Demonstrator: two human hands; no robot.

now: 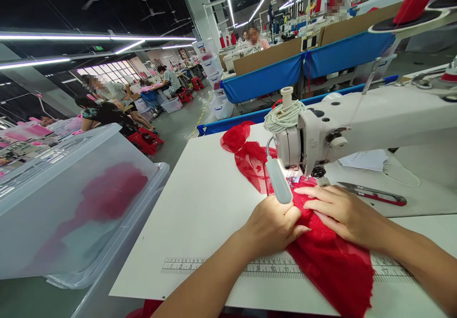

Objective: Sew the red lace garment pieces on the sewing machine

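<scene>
Fingers (323, 195) of right hand (339, 213) extended flat, held together, pressed down on red lace fabric (328, 256) just near of the needle area; nothing clamped. Left hand (273, 227) bunched over the same fabric's left edge, fingers (294, 230) curled together and pinching a fold of it, directly beneath a small white lamp (278, 181). Both hands touching the fabric, close together, thumbs nearly meeting.

Fabric spread across the white surface (200, 203): near end draped over the printed ruler strip (185, 265) and past the near edge, far end trailing left and away behind the machine head in a crumpled tail (237, 139).

White sewing machine (374, 118) standing right of centre, arm running off to the right; coil of white cord (283, 115) wound on top of the head. Red-handled scissors (373, 194) lying on the surface right of the hands, well apart from them. Sheet of paper (362, 158) beyond the scissors.

Clear plastic bin (71, 199) at left, beside the surface, red material dimly visible inside. Other people seated at far workstations, blue cloth troughs (264, 77) between rows.
</scene>
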